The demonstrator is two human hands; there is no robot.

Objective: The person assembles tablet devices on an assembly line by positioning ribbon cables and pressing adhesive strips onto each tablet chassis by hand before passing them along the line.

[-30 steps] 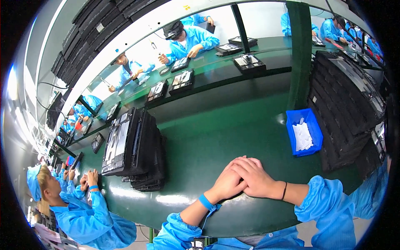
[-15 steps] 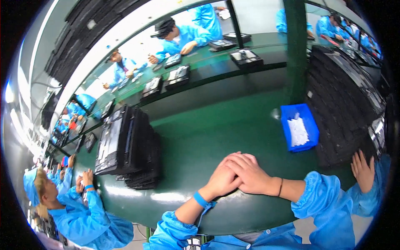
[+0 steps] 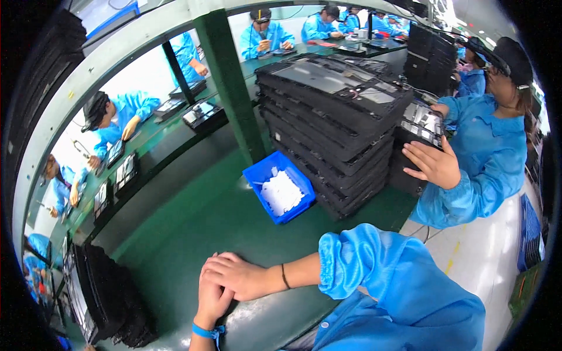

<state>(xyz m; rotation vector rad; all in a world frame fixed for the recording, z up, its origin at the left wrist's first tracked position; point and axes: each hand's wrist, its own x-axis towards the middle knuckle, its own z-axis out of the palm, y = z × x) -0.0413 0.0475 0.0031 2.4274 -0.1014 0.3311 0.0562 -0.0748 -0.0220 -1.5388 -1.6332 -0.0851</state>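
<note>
1. One left hand and one right hand are seen, both belonging to the wearer, laid together on the green bench; nothing else is seen to be held
2. The right fingers are pressed together and folded over the left hand; the left fingers are mostly covered, so it cannot be told whether they are spread or pressed together
3. A pause appears to be in hand, as no part is being handled; for any next move, the clasp would first have to be undone
4. One blue bin is placed on the bench beyond the hands, well apart from them, to the right; it is filled with white pieces, too heaped to be counted
5. Two stacks of black trays are set on the bench: one tall stack just beside the bin, and one stack at the lower left; their layers cannot be counted surely
6. One green post is seen behind the bin, and at least five trays are lined along the far ledge
7. At the right, one tray is being handled by one co-worker, whose two hands are seen near it
</note>
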